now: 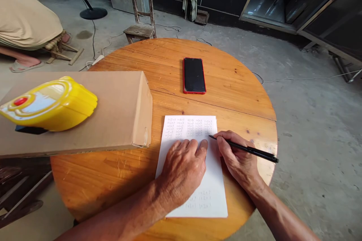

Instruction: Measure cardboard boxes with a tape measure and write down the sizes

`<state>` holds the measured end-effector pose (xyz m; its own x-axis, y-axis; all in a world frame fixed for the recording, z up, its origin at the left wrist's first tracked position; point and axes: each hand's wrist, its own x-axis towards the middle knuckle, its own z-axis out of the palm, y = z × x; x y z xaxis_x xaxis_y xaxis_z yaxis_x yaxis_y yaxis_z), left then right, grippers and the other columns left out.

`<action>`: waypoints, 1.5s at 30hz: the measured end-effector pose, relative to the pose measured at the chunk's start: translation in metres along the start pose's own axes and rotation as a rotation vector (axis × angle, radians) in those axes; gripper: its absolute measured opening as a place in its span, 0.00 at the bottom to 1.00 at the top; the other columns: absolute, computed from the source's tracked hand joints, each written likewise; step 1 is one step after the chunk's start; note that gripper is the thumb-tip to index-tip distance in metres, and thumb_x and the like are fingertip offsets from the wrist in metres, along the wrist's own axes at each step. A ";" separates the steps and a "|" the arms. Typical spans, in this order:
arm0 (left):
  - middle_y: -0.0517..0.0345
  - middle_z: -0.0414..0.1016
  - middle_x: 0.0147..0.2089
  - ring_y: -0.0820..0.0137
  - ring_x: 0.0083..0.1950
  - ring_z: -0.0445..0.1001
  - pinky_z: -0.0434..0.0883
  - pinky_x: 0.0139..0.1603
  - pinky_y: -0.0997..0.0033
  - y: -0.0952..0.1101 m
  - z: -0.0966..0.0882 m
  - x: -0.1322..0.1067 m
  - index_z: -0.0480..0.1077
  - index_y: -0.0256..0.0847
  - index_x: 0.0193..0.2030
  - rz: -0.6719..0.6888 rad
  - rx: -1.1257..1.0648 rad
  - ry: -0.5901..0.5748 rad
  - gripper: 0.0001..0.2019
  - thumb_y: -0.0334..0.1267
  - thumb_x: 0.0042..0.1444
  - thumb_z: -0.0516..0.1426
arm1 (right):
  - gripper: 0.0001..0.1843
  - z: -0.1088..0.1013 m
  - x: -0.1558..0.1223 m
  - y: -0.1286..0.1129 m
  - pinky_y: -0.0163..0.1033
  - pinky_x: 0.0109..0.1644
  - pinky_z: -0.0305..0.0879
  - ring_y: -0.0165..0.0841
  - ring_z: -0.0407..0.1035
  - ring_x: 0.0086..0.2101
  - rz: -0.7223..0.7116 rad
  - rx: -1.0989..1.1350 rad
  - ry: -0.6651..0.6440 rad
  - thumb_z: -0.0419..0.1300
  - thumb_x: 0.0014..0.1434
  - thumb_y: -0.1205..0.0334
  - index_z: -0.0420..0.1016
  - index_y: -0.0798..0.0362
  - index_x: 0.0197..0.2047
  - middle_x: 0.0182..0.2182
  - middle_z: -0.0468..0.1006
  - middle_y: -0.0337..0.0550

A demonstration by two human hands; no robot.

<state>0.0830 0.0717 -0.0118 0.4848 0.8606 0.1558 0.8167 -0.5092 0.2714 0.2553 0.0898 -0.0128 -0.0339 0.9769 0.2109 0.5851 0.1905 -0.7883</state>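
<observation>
A white sheet of paper (195, 128) printed with rows of small sums lies on a round wooden table (169, 64). My left hand (183, 167) rests flat on the sheet with fingers together, pinning it down. My right hand (237, 158) grips a black pen (249, 150) whose tip touches the paper's right side among the printed rows. The lower part of the sheet shows more faint print beyond my left wrist.
A red-cased phone (194, 75) lies face up, screen dark, at the table's far side. A long cardboard box (113, 113) covers the left of the table, with a yellow plastic device (51, 105) on it. A small wooden chair (141, 15) stands behind on the concrete floor. A seated person (25, 22) is at far left.
</observation>
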 end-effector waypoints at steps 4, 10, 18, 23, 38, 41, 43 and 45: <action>0.56 0.72 0.35 0.61 0.37 0.73 0.73 0.39 0.56 0.000 0.001 -0.001 0.69 0.36 0.58 0.001 0.003 0.006 0.18 0.29 0.61 0.55 | 0.07 0.000 0.001 -0.001 0.34 0.28 0.63 0.27 0.67 0.23 -0.025 -0.012 0.013 0.56 0.63 0.65 0.76 0.51 0.36 0.24 0.74 0.35; 0.56 0.72 0.34 0.61 0.36 0.73 0.72 0.38 0.56 -0.001 0.002 0.000 0.70 0.36 0.58 0.003 0.005 0.019 0.18 0.29 0.60 0.55 | 0.07 0.000 0.001 -0.002 0.33 0.28 0.62 0.27 0.67 0.24 -0.055 -0.032 0.019 0.57 0.62 0.66 0.76 0.52 0.35 0.26 0.76 0.36; 0.56 0.72 0.35 0.61 0.36 0.73 0.72 0.39 0.56 0.000 0.001 -0.001 0.69 0.36 0.58 -0.002 0.003 0.004 0.18 0.30 0.61 0.55 | 0.07 0.001 0.002 -0.001 0.33 0.27 0.61 0.26 0.65 0.21 -0.057 -0.057 0.029 0.56 0.62 0.66 0.76 0.53 0.36 0.24 0.76 0.36; 0.56 0.72 0.35 0.61 0.36 0.72 0.72 0.39 0.56 0.000 0.001 0.000 0.69 0.36 0.58 0.002 0.001 0.004 0.18 0.30 0.61 0.55 | 0.07 0.000 0.000 0.000 0.33 0.27 0.62 0.27 0.66 0.22 -0.048 -0.040 0.018 0.57 0.62 0.66 0.76 0.53 0.35 0.25 0.76 0.36; 0.56 0.72 0.35 0.61 0.36 0.73 0.73 0.39 0.55 0.001 0.001 0.001 0.69 0.36 0.58 0.000 0.006 -0.011 0.19 0.29 0.60 0.55 | 0.07 -0.001 -0.002 0.001 0.34 0.27 0.64 0.27 0.67 0.23 0.008 0.024 0.023 0.56 0.62 0.65 0.76 0.52 0.35 0.25 0.76 0.37; 0.56 0.72 0.34 0.61 0.36 0.73 0.73 0.38 0.55 0.001 0.001 0.001 0.69 0.37 0.58 0.003 0.003 -0.002 0.18 0.29 0.60 0.55 | 0.07 -0.002 -0.003 0.002 0.33 0.26 0.64 0.27 0.67 0.21 0.048 0.073 0.034 0.56 0.63 0.64 0.76 0.51 0.36 0.23 0.75 0.36; 0.56 0.72 0.34 0.61 0.36 0.73 0.73 0.38 0.55 0.001 0.000 0.001 0.69 0.37 0.58 0.003 0.005 -0.001 0.18 0.29 0.61 0.54 | 0.07 -0.002 -0.004 0.002 0.33 0.25 0.63 0.27 0.66 0.20 0.062 0.067 0.045 0.56 0.63 0.63 0.76 0.51 0.36 0.21 0.73 0.35; 0.55 0.72 0.34 0.60 0.36 0.73 0.73 0.37 0.55 0.001 0.000 0.001 0.69 0.37 0.58 0.006 0.009 -0.005 0.18 0.29 0.61 0.54 | 0.08 -0.002 -0.004 0.002 0.33 0.24 0.63 0.27 0.65 0.19 0.066 0.049 0.045 0.56 0.63 0.63 0.76 0.52 0.36 0.20 0.72 0.34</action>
<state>0.0840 0.0717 -0.0113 0.4910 0.8576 0.1529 0.8166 -0.5143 0.2620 0.2583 0.0866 -0.0139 0.0401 0.9824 0.1824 0.5440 0.1317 -0.8287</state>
